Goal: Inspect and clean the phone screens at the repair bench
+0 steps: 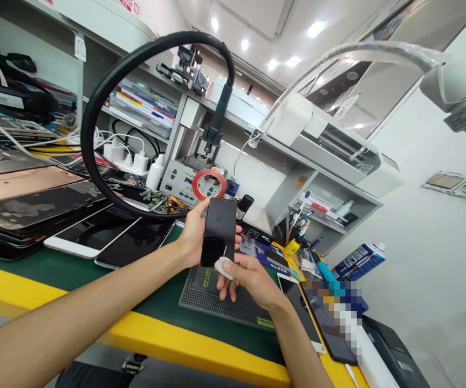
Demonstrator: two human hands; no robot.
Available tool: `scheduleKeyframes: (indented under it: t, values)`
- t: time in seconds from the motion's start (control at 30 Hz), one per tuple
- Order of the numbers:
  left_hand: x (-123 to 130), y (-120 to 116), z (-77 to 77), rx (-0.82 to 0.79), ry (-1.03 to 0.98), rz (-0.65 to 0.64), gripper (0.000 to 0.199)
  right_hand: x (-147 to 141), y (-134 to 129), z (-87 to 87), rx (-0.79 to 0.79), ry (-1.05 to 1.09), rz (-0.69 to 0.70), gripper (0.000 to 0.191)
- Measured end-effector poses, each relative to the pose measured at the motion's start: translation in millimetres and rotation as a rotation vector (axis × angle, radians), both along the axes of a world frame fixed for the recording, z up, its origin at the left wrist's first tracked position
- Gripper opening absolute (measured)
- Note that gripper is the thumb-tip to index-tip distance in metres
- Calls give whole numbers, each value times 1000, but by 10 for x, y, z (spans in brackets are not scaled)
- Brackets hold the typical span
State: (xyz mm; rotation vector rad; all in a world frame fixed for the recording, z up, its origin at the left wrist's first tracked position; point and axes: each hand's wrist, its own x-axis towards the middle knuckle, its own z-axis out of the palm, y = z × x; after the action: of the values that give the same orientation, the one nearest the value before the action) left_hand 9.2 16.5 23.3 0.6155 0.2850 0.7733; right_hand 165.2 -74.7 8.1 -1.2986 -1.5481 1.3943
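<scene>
The person's bare forearms (87, 302) reach over a green, yellow-edged tabletop (156, 302) beneath grey shelving (176, 132) and ceiling lights (316, 28). The dark phone (219, 231) lies within the left hand (192, 234), clamped around it – while the right hand (253, 277) pinches a white pad (224, 268) at its lower end.

Hands, two: left hand (193, 234), right hand (255, 277). Held phone (219, 229), one. White wipe (223, 268), one. Red tape roll (196, 186), one. Thick black hose (86, 129), one. Blue spray can (359, 262), one. Panels (22, 186) at left: overlapping, uncountable.
</scene>
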Motion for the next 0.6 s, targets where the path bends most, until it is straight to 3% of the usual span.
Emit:
scheduleKeyframes:
  t: [0.33, 0.6]
  values:
    - [8, 3, -21, -3, 50, -4, 70, 13, 38, -30, 46, -79, -130, 56]
    - [40, -48, 6, -25, 67, -17, 64, 26, 82, -29, 121, -144, -351, 55]
